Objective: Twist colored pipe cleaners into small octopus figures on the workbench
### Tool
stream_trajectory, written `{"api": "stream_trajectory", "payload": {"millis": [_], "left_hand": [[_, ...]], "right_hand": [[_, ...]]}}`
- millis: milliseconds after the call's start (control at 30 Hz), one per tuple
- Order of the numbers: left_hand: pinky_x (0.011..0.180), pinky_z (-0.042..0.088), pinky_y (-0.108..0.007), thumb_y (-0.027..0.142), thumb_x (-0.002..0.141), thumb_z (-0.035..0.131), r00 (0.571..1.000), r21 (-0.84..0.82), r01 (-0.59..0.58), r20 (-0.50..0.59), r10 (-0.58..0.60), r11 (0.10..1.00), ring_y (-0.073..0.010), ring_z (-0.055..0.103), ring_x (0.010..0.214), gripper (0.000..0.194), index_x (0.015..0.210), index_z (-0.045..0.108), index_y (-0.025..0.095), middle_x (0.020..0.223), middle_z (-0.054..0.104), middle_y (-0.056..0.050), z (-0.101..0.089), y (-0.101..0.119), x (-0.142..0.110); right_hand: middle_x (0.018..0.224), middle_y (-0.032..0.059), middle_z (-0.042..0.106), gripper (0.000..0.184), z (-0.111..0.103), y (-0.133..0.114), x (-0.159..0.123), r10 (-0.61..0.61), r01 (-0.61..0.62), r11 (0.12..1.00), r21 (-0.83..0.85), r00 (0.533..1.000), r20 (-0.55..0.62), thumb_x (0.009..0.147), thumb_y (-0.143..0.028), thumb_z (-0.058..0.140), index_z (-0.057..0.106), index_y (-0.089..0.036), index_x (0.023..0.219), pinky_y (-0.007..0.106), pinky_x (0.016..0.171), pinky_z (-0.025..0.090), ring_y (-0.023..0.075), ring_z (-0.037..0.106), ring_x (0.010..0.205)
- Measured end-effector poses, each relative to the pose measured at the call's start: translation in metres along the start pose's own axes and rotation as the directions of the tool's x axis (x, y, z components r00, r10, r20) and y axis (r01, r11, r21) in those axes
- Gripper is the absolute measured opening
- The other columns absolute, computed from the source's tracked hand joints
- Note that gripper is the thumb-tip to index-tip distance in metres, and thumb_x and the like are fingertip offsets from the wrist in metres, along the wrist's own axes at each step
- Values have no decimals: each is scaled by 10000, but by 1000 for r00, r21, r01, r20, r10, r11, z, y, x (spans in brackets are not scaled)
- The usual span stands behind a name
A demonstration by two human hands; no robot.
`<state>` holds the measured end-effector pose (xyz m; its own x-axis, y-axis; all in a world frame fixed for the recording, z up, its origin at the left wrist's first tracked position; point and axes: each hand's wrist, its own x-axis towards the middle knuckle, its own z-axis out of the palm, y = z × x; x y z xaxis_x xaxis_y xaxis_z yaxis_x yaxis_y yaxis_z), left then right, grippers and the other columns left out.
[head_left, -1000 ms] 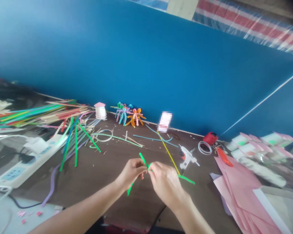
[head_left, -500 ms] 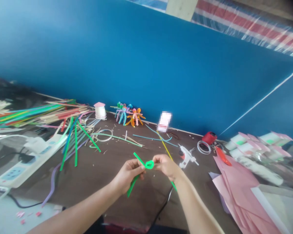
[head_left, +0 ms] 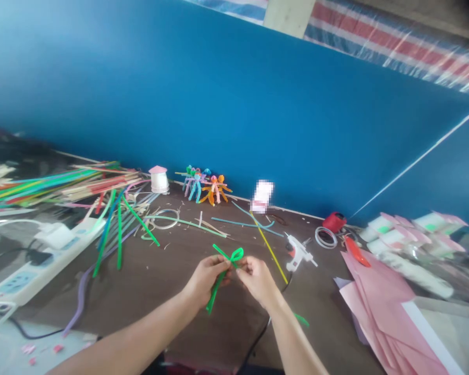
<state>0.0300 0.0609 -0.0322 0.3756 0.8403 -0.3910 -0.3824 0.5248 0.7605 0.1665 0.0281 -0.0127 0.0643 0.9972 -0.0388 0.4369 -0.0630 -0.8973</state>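
I'm watching the left hand and right hand pinching a green pipe cleaner bent into a loop, both sets of fingers closing on its crossing, holding it above the desk near the front edge

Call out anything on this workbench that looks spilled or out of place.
Small pink scraps lie on the pale surface beyond the dark brown tabletop's front left edge, apart from the pink paper sheets at right, so they look dropped.
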Motion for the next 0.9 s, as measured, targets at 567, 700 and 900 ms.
{"api": "stream_trajectory", "payload": {"millis": [567,700,900], "left_hand": [[431,370,-208,299,567,665,971,254,-201,-75,226,946,-73,456,406,228,535,535,115,453,528,18,-1,-13,10],[451,378,-223,274,597,617,990,410,-132,12,140,902,-94,482,431,186,547,557,105,464,539,2,-6,-6,10],[499,392,-235,297,622,567,990,431,-138,97,106,892,-105,501,471,188,572,556,116,501,554,-4,-13,-2,10]], "right_hand": [[683,9,637,150,11,-18,-20,-280,157,738,-657,956,-87,780,-157,476,596,-194,700,210,564,315,132,588,629],[721,5,611,106,4,-26,-24,-296,169,626,-761,955,-32,792,-154,477,565,-207,765,230,550,284,142,572,648],[713,-10,576,88,-5,-30,-24,-299,196,594,-780,954,13,801,-176,483,544,-216,754,228,543,267,128,543,630]]}}
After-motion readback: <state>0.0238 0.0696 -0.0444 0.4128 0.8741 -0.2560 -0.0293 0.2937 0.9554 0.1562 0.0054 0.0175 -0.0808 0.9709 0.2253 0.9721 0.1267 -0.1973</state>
